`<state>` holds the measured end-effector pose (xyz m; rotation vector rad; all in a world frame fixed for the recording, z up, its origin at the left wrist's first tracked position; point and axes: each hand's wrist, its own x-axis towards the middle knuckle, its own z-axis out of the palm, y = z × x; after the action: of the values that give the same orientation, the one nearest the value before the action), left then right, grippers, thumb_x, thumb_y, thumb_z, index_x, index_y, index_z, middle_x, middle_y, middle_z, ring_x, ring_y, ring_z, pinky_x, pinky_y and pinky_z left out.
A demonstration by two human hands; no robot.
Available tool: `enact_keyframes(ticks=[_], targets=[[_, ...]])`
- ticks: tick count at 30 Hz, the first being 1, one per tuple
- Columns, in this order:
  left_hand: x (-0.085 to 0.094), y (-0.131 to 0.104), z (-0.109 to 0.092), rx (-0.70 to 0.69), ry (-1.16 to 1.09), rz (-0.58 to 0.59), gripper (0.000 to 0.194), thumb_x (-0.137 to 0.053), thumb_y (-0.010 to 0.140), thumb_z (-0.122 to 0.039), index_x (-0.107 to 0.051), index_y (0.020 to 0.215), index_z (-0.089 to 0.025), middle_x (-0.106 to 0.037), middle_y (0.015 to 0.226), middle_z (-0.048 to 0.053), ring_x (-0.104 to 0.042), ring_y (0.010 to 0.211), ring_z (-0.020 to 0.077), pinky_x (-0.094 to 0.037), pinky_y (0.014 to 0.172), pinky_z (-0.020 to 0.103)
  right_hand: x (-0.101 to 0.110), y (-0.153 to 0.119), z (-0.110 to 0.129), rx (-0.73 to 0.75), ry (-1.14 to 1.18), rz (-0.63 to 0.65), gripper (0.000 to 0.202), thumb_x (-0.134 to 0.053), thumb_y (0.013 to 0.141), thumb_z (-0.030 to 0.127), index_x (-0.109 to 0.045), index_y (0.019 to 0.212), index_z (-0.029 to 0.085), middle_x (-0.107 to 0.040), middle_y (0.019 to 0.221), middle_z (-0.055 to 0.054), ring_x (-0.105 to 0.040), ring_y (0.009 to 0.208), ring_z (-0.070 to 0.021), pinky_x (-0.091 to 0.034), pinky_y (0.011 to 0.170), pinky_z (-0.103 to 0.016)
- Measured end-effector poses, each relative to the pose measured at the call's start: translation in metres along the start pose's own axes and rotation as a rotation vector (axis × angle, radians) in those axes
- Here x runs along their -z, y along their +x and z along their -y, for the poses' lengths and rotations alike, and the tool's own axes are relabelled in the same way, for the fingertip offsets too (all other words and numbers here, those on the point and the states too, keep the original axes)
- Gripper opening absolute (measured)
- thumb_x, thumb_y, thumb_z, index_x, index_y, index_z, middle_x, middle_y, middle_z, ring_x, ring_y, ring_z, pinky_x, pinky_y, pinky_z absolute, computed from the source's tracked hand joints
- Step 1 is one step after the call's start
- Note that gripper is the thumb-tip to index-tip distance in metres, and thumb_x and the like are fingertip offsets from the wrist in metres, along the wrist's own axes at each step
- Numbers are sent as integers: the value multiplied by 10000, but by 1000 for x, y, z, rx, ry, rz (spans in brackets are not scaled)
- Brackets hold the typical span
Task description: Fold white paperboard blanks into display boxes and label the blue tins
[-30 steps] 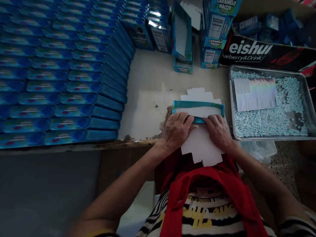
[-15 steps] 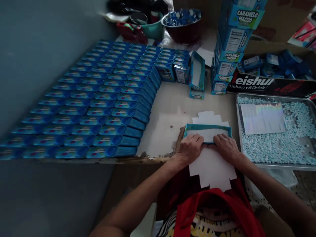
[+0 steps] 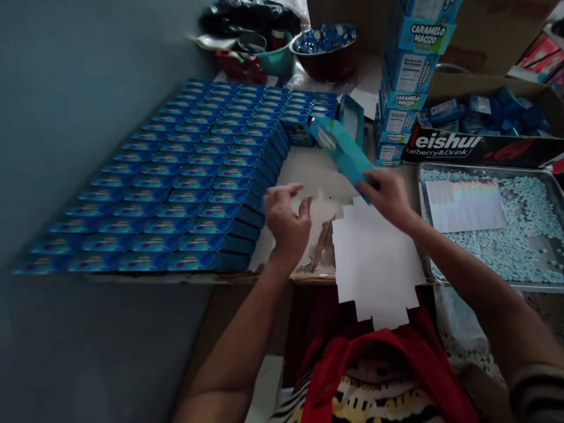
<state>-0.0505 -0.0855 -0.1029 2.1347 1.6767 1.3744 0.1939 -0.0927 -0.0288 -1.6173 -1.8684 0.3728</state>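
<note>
My right hand (image 3: 388, 195) grips blue carton (image 3: 342, 150) at near end — my left hand (image 3: 287, 222) half-spread, beside box rows (image 3: 190, 195).

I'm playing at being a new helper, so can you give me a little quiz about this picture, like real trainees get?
1. Which hand holds a blue box?
2. True or false: the left hand is empty.
3. Where does the shiny sheet lie?
a) in the bowl
b) in the tray
c) in the left hand

Key:
1. The right hand
2. True
3. b
</note>
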Motion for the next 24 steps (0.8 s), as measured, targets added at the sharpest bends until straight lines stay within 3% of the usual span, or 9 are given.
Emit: enact_keyframes(ticks=[2, 4, 7, 9, 12, 14, 17, 21, 24], targets=[[-24, 0, 2, -7, -12, 232, 288, -692, 977, -377, -708, 1202, -198, -693, 1101, 118, -618, 1092, 310, -489, 1036, 466, -18, 72, 3, -31, -19, -70, 181, -651, 993, 302, -725, 894, 169, -680, 794, -16, -616, 798, -166, -428, 747, -289], [-53, -2, -3, -75, -16, 421, 424, -745, 941, -394, -693, 1310, -191, -690, 1192, 152, -605, 1157, 329, -476, 1075, 475, -34, 129, -2, -69, -53, -74, 198, -621, 1024, 272, -715, 1131, 136, -729, 996, -39, -635, 956, -172, -457, 900, -291], [-87, 3, -13, -195, -7, 573, 656, -784, 913, -444, -603, 1481, -169, -625, 1369, 202, -554, 1279, 367, -433, 1143, 516, -42, 159, -20, 28, -105, -41, 514, -608, 1048, 260, -487, 1520, 97, -635, 1422, -96, -558, 1301, -202, -403, 1129, -332], [-97, 10, -16, -246, 4, 655, 658, -804, 894, -465, -630, 1461, -181, -618, 1373, 196, -546, 1285, 377, -440, 1141, 527, -36, 140, -36, 155, -151, 1, 602, -643, 1027, 261, -441, 1577, 127, -535, 1560, -116, -475, 1434, -254, -379, 1199, -388], [-100, 18, -15, -270, -14, 719, 571, -843, 857, -452, -713, 1351, -196, -647, 1276, 167, -574, 1201, 358, -482, 1095, 515, -14, 76, -63, 251, -213, 136, 421, -690, 987, 305, -654, 1394, 200, -583, 1508, -116, -521, 1406, -313, -421, 1198, -484], [-98, 18, -14, -248, -49, 680, 558, -870, 832, -431, -731, 1320, -198, -654, 1247, 155, -589, 1168, 342, -500, 1076, 496, 1, 29, -80, 202, -236, 195, 382, -672, 996, 365, -695, 1347, 216, -639, 1437, -133, -581, 1335, -326, -469, 1156, -510], [-97, 16, -19, -178, -110, 560, 541, -936, 755, -366, -769, 1243, -201, -670, 1289, 147, -609, 1205, 337, -501, 1093, 473, 14, -24, -97, 74, -313, 144, 490, -639, 1010, 444, -650, 1434, 198, -618, 1473, -179, -561, 1350, -366, -470, 1149, -549], [-98, 17, -30, -4, -228, 469, 226, -878, 786, -204, -812, 1003, -217, -780, 1068, 71, -714, 1025, 258, -546, 991, 398, 15, -48, -99, 32, -387, 74, 669, -788, 895, 512, -614, 1467, 213, -548, 1549, -191, -487, 1396, -417, -421, 1177, -599], [-95, 25, -36, 128, -341, 476, 98, -849, 773, -164, -780, 820, -215, -778, 830, 7, -703, 775, 179, -550, 794, 316, 15, -44, -97, -39, -267, 59, 764, -914, 771, 459, -613, 1430, 217, -664, 1360, -162, -564, 1270, -390, -456, 1121, -575]])
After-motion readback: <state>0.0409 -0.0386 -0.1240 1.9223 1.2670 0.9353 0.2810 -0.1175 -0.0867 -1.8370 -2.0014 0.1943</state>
